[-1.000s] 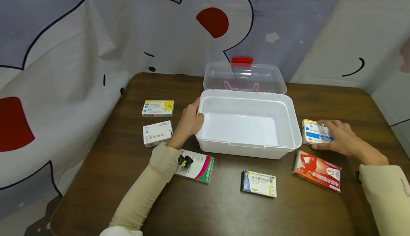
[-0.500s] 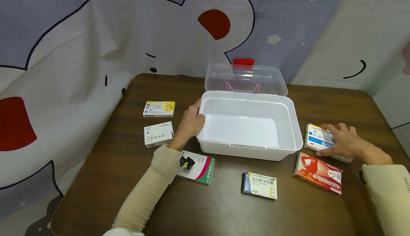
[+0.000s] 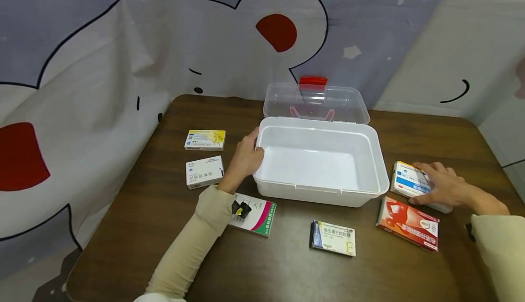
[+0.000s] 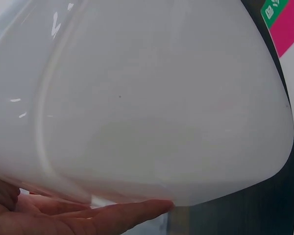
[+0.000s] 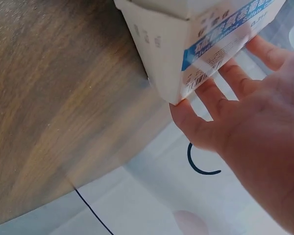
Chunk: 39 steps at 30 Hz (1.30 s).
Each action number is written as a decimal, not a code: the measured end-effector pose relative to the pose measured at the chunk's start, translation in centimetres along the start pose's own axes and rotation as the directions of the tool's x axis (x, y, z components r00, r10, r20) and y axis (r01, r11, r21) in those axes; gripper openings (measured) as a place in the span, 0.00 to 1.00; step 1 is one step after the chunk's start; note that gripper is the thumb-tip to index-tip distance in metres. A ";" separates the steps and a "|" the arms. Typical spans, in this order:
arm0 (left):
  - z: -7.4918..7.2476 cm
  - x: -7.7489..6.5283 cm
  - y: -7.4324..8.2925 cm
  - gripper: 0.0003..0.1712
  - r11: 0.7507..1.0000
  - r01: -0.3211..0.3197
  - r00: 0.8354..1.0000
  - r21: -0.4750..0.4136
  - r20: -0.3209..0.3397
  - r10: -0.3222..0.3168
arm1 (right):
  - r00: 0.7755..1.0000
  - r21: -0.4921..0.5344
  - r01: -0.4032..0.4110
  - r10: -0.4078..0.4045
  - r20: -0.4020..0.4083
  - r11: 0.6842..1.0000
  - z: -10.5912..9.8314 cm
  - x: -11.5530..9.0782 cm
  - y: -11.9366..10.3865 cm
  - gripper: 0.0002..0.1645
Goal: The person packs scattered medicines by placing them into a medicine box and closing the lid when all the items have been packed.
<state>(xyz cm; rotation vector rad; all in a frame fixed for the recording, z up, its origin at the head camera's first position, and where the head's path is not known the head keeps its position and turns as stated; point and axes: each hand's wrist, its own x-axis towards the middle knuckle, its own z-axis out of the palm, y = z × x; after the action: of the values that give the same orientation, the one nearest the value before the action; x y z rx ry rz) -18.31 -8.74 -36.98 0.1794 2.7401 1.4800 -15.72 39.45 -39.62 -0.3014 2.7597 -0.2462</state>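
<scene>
A white plastic storage box (image 3: 316, 193) stands on the table with its hinged clear lid (image 3: 348, 101) folded back. My left hand (image 3: 246, 157) holds its left rim, the thumb at the inner edge and the fingers along the outside; in the left wrist view the fingers (image 4: 132, 213) lie against the white wall. To the right, my right hand (image 3: 445, 187) spans a white and blue medicine box (image 3: 410, 179), thumb on the near side. The right wrist view shows the fingertips along the edge of this medicine box (image 5: 201, 63), which rests on the table.
A red medicine box (image 3: 408, 224) lies just in front of the right hand. A vitamin E box (image 3: 334, 238) lies front centre, a green and pink box (image 3: 256, 215) by the left forearm. A white box (image 3: 203, 172) and a yellow-white box (image 3: 205, 140) lie at left.
The right hand has shifted the white and blue medicine box slightly right and towards the front, turning it a little. The left hand stays on the storage box rim.
</scene>
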 end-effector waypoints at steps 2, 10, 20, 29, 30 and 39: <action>0.0 0.0 0.0 0.31 1.000 0.002 1.000 0.001 0.001 -0.002 | 1.000 -0.005 0.006 -0.006 -0.010 1.000 0.1 0.0 0.1 0.65; 0.1 0.2 0.3 0.32 1.000 -0.002 1.000 -0.006 -0.002 0.002 | 1.000 0.035 0.018 -0.018 -0.017 0.999 -0.3 0.0 0.1 0.65; 0.1 0.2 0.1 0.31 1.000 0.000 1.000 -0.018 -0.011 0.000 | 0.998 0.001 0.042 -0.042 -0.048 0.999 -2.0 -0.7 -0.9 0.64; 0.2 0.0 -0.1 0.32 0.999 0.002 1.000 -0.033 -0.023 -0.003 | 0.994 -0.045 0.053 -0.057 -0.092 0.998 -3.8 -1.4 -2.0 0.63; 0.2 0.0 -0.1 0.32 0.999 0.001 1.000 -0.036 -0.023 -0.002 | 0.994 -0.045 0.052 -0.056 -0.093 0.998 -4.0 -1.5 -2.1 0.63; 0.2 0.0 -0.1 0.31 0.999 0.006 1.000 -0.049 -0.027 -0.008 | 0.993 -0.080 0.044 -0.053 -0.109 0.996 -5.9 -1.9 -3.1 0.63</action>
<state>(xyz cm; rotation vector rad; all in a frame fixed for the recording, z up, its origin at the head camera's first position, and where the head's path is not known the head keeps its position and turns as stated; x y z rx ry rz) -18.27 -8.59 -37.19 0.1493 2.7192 1.5577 -15.59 37.69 -32.97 -0.3865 2.8790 -0.1726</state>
